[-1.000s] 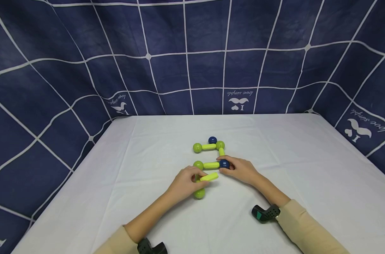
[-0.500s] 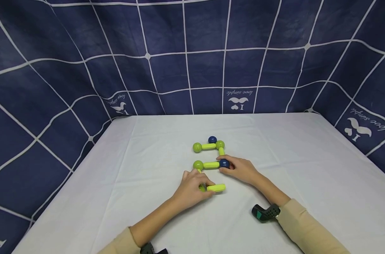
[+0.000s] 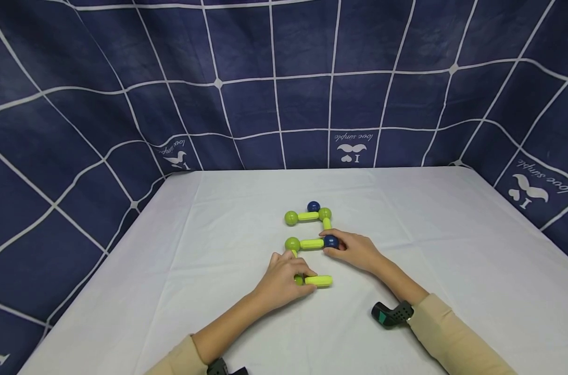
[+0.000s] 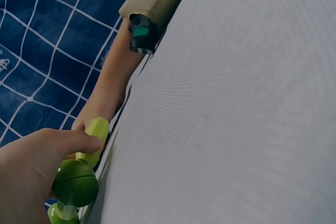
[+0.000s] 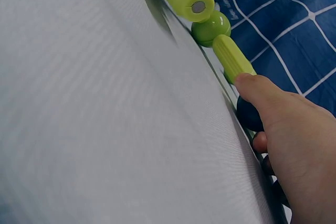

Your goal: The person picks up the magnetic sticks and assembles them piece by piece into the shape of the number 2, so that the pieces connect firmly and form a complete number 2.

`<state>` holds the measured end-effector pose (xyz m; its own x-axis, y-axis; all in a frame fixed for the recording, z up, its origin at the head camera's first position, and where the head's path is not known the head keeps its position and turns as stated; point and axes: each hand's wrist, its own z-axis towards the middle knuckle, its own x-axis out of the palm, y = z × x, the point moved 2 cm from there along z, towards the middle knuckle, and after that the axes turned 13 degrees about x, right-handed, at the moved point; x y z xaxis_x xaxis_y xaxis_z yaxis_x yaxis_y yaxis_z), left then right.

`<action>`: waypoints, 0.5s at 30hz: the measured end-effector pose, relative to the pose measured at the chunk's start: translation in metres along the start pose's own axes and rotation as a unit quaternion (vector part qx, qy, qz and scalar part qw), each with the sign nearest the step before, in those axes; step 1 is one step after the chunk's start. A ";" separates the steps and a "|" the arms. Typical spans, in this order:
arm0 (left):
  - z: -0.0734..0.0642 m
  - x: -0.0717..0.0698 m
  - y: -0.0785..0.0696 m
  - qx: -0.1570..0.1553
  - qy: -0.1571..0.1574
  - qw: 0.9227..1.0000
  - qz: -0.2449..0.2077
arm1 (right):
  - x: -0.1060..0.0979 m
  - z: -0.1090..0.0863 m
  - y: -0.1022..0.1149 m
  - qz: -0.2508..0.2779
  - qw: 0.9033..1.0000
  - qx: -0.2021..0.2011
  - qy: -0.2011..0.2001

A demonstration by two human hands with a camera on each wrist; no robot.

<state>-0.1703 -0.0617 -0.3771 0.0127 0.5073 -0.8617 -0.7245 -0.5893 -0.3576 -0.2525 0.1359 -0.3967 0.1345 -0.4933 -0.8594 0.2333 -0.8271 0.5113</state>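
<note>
My left hand (image 3: 281, 279) pinches a yellow-green magnetic rod (image 3: 319, 281) between thumb and fingers, at the near end of a chain of rods and balls. One end of the rod meets a green ball (image 4: 76, 183), partly covered by my fingers in the head view. Its other end points right, with a metal disc (image 5: 198, 7) showing in the right wrist view. My right hand (image 3: 356, 251) grips a dark blue ball (image 3: 331, 241) farther along the chain. From that ball a rod (image 3: 312, 244) runs left to another green ball (image 3: 292, 244).
The chain continues beyond my right hand to a green ball (image 3: 325, 214), a rod (image 3: 308, 216) and a green ball (image 3: 291, 217) at its left. A second blue ball (image 3: 314, 207) sits at the back. A white cloth (image 3: 218, 219) covers the table; a blue checked curtain (image 3: 302, 104) surrounds it.
My left hand has moved nearer the person and slightly right with the rod. The rod has swung from tilted to lying level beside the near green ball. My right hand stays put.
</note>
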 end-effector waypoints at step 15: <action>0.000 0.002 0.002 -0.006 0.004 1.000 -0.015 | 0.000 -0.001 0.000 0.003 1.000 -0.003 0.000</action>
<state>-0.1718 -0.0618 -0.3792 0.0396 0.5193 -0.8536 -0.7151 -0.5819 -0.3872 -0.2517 0.1359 -0.3971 0.1360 -0.4988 -0.8560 0.2383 -0.8222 0.5170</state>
